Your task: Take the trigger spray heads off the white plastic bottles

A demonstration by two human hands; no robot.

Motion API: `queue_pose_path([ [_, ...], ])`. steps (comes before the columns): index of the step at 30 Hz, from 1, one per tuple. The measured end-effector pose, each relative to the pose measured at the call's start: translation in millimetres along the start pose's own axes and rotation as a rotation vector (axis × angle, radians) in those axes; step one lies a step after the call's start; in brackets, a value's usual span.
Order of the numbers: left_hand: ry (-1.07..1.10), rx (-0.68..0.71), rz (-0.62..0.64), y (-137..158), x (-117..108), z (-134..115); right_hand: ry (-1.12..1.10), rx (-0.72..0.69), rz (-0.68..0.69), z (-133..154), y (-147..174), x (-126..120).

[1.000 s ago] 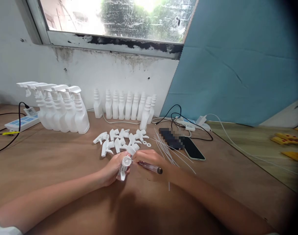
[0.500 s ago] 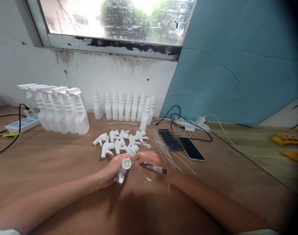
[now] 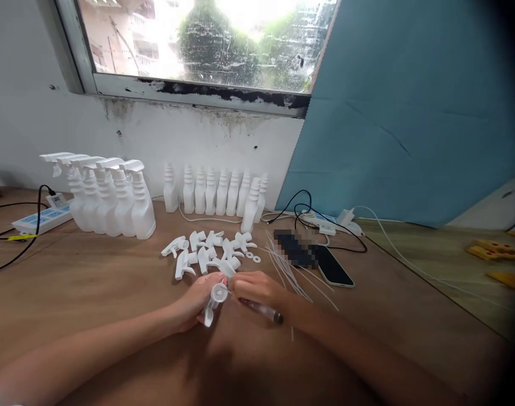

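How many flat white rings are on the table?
2: one flat white ring beside the white plastic trigger heads, another just to its right. More could be hidden behind the right hand.

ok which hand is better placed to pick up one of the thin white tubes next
Probably the right hand: the thin white tubes lie on its side, though it holds a screwdriver-like tool. The left hand is farther off, gripping a trigger sprayer head.

A white trigger head [image 3: 217, 295] tilts beside a translucent-handled tool [image 3: 261, 310].
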State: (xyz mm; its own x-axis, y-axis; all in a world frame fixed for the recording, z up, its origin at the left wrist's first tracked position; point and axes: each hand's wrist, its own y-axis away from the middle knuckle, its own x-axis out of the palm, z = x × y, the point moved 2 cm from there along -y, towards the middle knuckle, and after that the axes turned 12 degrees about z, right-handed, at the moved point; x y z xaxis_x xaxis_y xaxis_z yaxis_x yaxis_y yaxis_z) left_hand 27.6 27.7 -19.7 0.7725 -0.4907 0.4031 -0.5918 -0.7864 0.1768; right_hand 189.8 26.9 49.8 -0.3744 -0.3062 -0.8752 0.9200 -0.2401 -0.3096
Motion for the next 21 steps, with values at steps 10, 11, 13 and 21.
queue_pose_path([
  [10, -0.074, -0.036, 0.048, 3.1, 1.3, -3.8, -0.756, 0.212, -0.281, -8.3, 1.2, 10.0],
  [11, -0.079, -0.034, 0.047, 3.1, 1.5, -4.1, -0.841, 0.214, -0.295, -10.3, 1.0, 12.6],
  [13, -0.072, -0.037, 0.046, 2.5, 1.5, -3.9, -0.887, 0.215, -0.313, -12.5, 1.2, 14.9],
  [21, -0.027, -0.019, 0.061, 2.0, 1.0, -1.8, -0.106, 0.021, -0.192, 1.7, 1.9, 6.3],
])
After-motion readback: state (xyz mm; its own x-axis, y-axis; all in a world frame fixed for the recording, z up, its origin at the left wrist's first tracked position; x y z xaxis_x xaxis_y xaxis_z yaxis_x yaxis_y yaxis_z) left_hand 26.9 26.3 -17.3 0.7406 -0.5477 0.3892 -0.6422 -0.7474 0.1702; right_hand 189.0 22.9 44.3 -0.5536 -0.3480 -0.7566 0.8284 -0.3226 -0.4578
